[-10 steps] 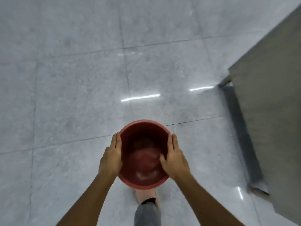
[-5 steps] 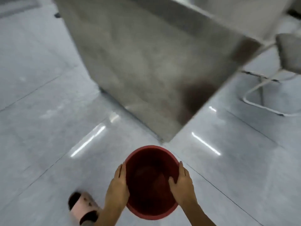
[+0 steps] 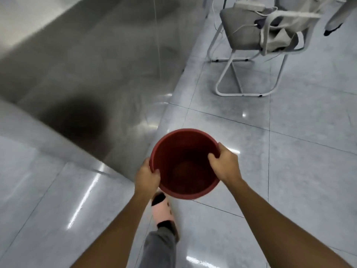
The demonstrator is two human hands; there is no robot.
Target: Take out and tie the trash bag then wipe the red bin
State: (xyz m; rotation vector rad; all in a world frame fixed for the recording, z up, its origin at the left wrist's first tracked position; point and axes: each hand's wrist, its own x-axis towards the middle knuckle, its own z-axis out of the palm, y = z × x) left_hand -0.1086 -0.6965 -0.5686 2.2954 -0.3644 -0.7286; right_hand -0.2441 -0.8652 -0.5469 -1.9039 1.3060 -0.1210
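The red bin (image 3: 185, 163) is off the floor (image 3: 289, 171), carried in both hands above the tiles, with a grey panel (image 3: 87, 74) to the left and a chair (image 3: 257, 41) well beyond. The left hand (image 3: 147, 177) is closed on the near-left rim, thumb inside; the right hand (image 3: 225, 164) clamps the right rim, fingers curled over the edge. The bin holds no bag, so the removal looks done. No trash bag or cloth is in view; whether tying or wiping is finished cannot be told.
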